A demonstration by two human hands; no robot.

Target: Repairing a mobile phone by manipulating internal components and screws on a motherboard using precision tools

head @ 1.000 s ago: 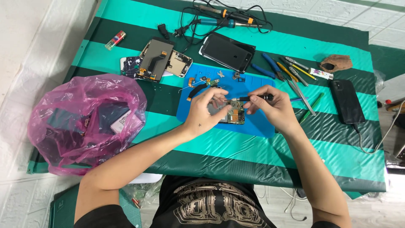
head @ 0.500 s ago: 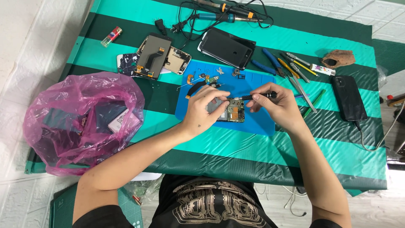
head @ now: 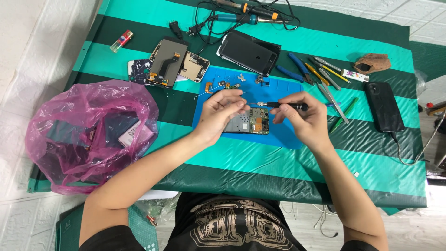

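Both hands now meet over the blue repair mat (head: 278,137) near the middle of the green-striped table (head: 325,162); half a second ago the screwdriver pointed down at the board, and now it lies level. The right hand (head: 304,116) pinches the black precision screwdriver (head: 281,105) by its handle, while the left hand (head: 222,111) closes its fingertips (head: 241,103) around the tip, apparently taking something tiny off it. The opened phone (head: 248,123) lies on the mat under the hands, so work on it seems paused
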